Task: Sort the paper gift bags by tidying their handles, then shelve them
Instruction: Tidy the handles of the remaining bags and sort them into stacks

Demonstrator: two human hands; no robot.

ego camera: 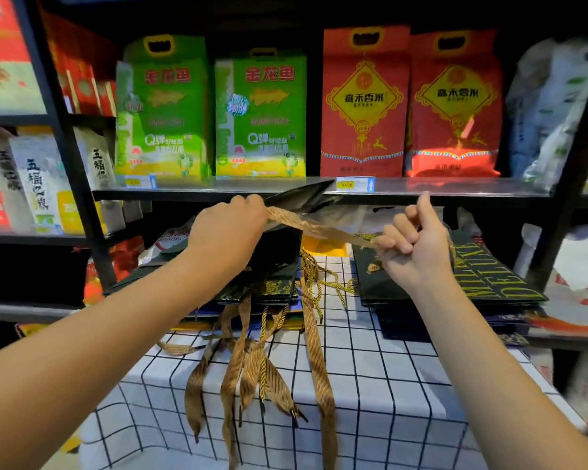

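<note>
- Centre-left of the frame: the left hand (230,228) clasps a dark gift bag (279,245) raised above the checked counter (370,385).
- Centre-right: the right hand (411,245) pinches its gold ribbon handle (319,228) taut.
- Handle-tidying underway; next, probably tuck the ribbon in, then shelve the bag.

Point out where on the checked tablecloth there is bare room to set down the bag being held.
Bare checked tablecloth lies in front of the right stack of bags, right of the dangling gold ribbon handles. A narrower strip shows between the two stacks, partly crossed by gold cords. The left stack is crowded.
</note>
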